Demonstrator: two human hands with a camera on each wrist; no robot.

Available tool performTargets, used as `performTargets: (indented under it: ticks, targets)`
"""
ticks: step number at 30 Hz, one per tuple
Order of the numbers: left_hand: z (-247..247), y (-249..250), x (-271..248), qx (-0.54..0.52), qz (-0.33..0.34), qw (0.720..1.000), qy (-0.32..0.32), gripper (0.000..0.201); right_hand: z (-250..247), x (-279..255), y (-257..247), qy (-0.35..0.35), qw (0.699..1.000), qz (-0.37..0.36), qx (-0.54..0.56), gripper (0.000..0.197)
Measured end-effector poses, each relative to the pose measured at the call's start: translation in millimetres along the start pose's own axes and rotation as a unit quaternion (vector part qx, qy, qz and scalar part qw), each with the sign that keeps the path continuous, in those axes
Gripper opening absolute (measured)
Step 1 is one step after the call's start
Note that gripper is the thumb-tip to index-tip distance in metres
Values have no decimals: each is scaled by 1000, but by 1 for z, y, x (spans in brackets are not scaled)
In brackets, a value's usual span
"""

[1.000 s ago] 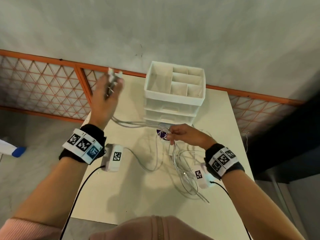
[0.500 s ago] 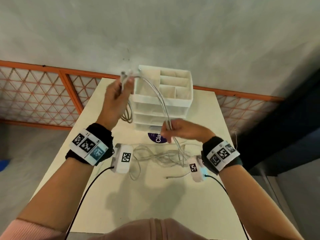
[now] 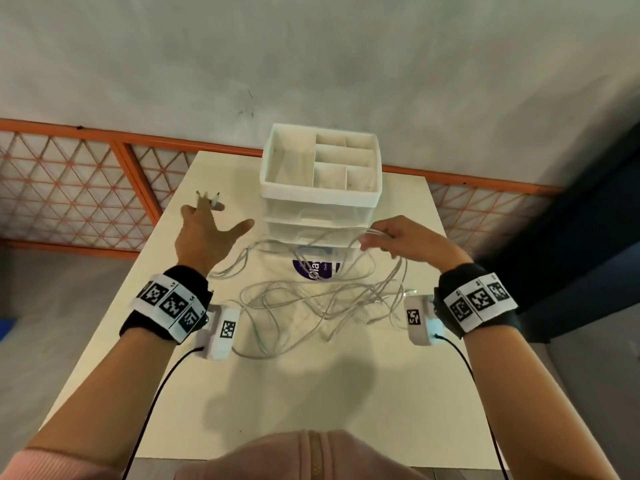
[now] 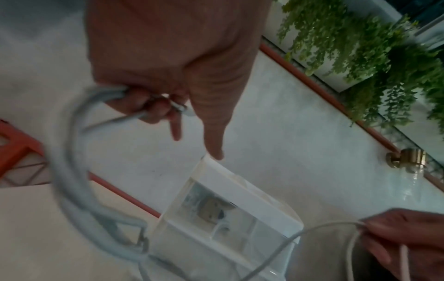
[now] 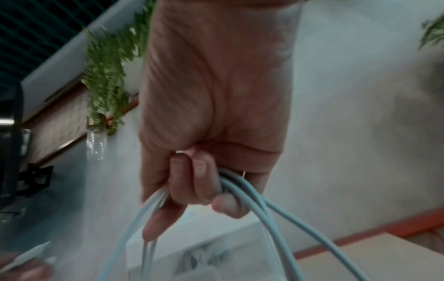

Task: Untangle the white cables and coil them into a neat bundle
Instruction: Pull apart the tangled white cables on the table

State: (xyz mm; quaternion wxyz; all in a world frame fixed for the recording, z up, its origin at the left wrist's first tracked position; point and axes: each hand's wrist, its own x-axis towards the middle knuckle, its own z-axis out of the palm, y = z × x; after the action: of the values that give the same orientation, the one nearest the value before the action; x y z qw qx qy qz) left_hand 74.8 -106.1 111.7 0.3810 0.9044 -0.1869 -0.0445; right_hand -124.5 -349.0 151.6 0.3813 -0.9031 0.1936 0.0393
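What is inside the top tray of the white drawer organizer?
The organizer's open top compartments look empty in the head view. Its translucent drawers below hold something blurred; contents cannot be identified.

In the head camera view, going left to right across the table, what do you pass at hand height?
Left hand gripping cable ends → white drawer organizer → right hand gripping white cables. The loose tangle on the table spreads under all of these, so it has no clear place.

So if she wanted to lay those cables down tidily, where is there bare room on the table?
The near part of the table, between the white cables and her body, is bare. Crowded: the middle, with loose loops in front of the drawer organizer.
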Motion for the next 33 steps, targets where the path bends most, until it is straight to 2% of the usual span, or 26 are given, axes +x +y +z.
performTargets:
  ticks: [2, 4, 6, 8, 10, 12, 15, 18, 20, 23, 24, 26, 28, 31, 33]
  targets:
    - [4, 14, -8, -28, 112, 993, -33, 48, -4, -7, -14, -5, 1000, -7, -18, 35]
    - [10, 35, -23, -79, 200, 970, -112, 45, -2, -11, -32, -28, 999, -11, -12, 39]
    - [19, 55, -36, -146, 213, 943, -211, 53, 2, -13, -49, -44, 999, -19, 10, 43]
    - [32, 65, -44, -167, 226, 925, -254, 49, 2, -12, -60, -36, 998, -32, 45, 46]
    - [39, 68, -46, -160, 243, 929, -228, 41, -3, -14, -62, -23, 996, -47, 75, 45]
    - [37, 67, -42, -147, 261, 936, -184, 51, -4, -17, -53, -18, 992, -70, 108, 30]
    - [24, 72, -36, -150, 275, 943, -112, 42, 5, -18, -22, -17, 987, -75, 140, 10]
    - [11, 79, -31, -159, 281, 946, -29, 30, 26, -16, 14, -52, 989, -34, 136, 2]
    - [5, 81, -26, -172, 270, 947, 23, 32, 40, -16, 36, -78, 989, 11, 124, 5]
    - [-3, 77, -19, -179, 259, 945, 85, 34, 51, -16, 59, -73, 993, 39, 89, 9]
    - [-2, 75, -19, -176, 256, 946, 95, 34, 52, -16, 62, -68, 994, 46, 76, 13]
    - [3, 71, -21, -159, 243, 951, 104, 34, 47, -15, 57, -59, 996, 48, 42, 33]
    - [12, 65, -24, -117, 218, 963, 103, 33, 41, -15, 46, -36, 997, 30, 54, 46]
    - [24, 51, -28, -37, 188, 978, 77, 36, 24, -19, 29, 9, 994, 22, 106, 48]
    - [32, 40, -29, 21, 173, 983, 55, 37, 12, -21, 18, 56, 994, 6, 96, 48]
